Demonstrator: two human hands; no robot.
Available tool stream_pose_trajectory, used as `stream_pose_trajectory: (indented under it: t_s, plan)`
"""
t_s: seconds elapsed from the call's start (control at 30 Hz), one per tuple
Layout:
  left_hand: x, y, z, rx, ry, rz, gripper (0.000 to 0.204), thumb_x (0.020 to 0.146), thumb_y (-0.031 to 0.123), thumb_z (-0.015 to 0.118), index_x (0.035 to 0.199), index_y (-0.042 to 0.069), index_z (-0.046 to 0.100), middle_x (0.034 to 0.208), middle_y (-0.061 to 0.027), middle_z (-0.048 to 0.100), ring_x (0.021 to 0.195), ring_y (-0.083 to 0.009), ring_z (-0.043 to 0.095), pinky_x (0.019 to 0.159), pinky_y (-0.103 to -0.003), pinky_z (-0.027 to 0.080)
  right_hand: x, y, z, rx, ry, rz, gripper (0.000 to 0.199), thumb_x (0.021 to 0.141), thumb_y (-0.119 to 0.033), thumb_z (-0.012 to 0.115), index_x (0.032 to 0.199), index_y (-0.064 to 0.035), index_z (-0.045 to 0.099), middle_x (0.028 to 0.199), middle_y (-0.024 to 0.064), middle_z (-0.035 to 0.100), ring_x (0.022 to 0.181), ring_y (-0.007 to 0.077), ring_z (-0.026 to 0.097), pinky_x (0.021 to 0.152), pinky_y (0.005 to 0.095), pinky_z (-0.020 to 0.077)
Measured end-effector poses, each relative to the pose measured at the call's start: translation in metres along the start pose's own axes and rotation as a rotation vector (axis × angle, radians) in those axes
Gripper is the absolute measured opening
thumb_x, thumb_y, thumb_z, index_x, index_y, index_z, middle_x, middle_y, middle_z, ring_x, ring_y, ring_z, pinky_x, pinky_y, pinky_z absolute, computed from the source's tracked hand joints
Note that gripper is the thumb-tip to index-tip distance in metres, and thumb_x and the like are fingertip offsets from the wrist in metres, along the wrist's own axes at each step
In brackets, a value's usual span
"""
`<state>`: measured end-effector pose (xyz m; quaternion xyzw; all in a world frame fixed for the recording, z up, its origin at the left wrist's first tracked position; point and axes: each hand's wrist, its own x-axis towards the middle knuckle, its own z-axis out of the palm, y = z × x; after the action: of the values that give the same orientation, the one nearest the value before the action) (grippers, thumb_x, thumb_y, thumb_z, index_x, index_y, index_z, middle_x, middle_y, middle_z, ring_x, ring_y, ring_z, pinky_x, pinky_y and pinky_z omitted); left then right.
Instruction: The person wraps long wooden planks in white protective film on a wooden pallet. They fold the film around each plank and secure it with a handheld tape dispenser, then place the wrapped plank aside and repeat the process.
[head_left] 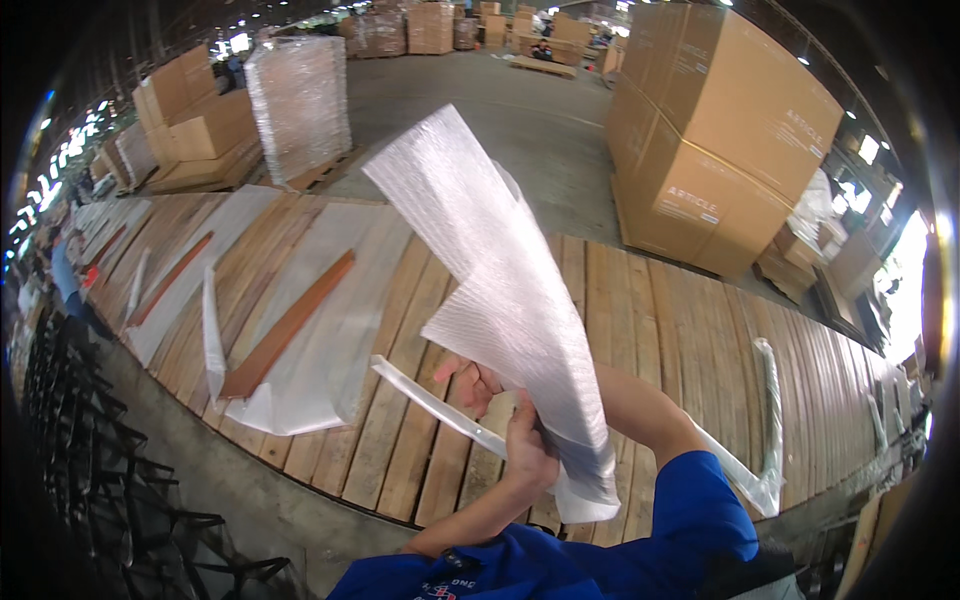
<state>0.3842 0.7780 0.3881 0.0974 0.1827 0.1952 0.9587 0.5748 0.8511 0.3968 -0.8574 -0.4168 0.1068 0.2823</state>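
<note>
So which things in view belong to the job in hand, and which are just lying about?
Job in hand:
- white foam sheet, in the left hand; right hand partly behind it
- slatted wooden table
- probably the reddish-brown wooden slat

Apparently lying about:
- stacked cardboard cartons
- plastic-wrapped stack

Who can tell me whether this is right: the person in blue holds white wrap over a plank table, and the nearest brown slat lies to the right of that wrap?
Not quite: the head view shows the nearest brown slat lying to the left of the white wrap, not the right. The person in blue does hold that wrap over a plank table.
</note>
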Motion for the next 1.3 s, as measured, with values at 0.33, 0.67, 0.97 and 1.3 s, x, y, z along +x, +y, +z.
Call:
stream_pose_trajectory:
  t_s: [0.33, 0.67, 0.97, 1.3]
  plan:
    - [-0.031, 0.009, 0.002, 0.069, -0.617, 0.385, 0.06, 0.101, 0.037, 0.061, 0.149, 0.008, 0.039, 0.142, -0.0071, 0.052, 0.127, -0.0237, 0.054, 0.108, -0.042, 0.042, -0.064, -0.032, -0.098, 1.17, 0.011, -0.095, 0.023, 0.103, -0.018, 0.057, 0.1, 0.0017, 0.069, 0.087, 0.0095, 0.074, 0.077, 0.0198, 0.071, 0.07, 0.0307, 0.0575]
    - [-0.004, 0.004, 0.002, 0.56, -0.501, 0.457, 0.068, 0.094, 0.016, 0.073, 0.149, 0.003, 0.035, 0.137, -0.0114, 0.053, 0.122, -0.0194, 0.055, 0.102, -0.034, 0.046, -0.21, -0.093, -0.108, 0.225, 1.009, -0.697, 0.016, 0.077, -0.005, 0.08, 0.093, -0.0061, 0.078, 0.07, 0.0043, 0.065, 0.058, 0.0177, 0.058, 0.051, 0.0303, 0.0452]
    - [-0.01, 0.013, 0.035, 0.895, -0.378, 0.95, 0.074, 0.102, 0.035, 0.057, 0.158, 0.004, 0.019, 0.145, -0.0184, 0.043, 0.129, -0.0261, 0.051, 0.105, -0.041, 0.046, -0.212, -0.124, -0.097, -0.144, 1.194, -0.646, 0.013, 0.072, -0.012, 0.084, 0.075, -0.0171, 0.072, 0.065, -0.006, 0.05, 0.06, 0.0124, 0.052, 0.054, 0.0288, 0.038]
    - [-0.036, 0.014, 0.067, 0.809, -0.284, 1.088, 0.074, 0.101, 0.043, 0.053, 0.156, 0.005, 0.022, 0.144, -0.0179, 0.043, 0.127, -0.0275, 0.052, 0.104, -0.042, 0.047, -0.231, -0.151, -0.079, -0.296, 1.393, -0.562, 0.031, 0.079, -0.015, 0.078, 0.055, -0.0109, 0.06, 0.066, -0.0019, 0.051, 0.078, 0.0201, 0.053, 0.08, 0.0399, 0.0456]
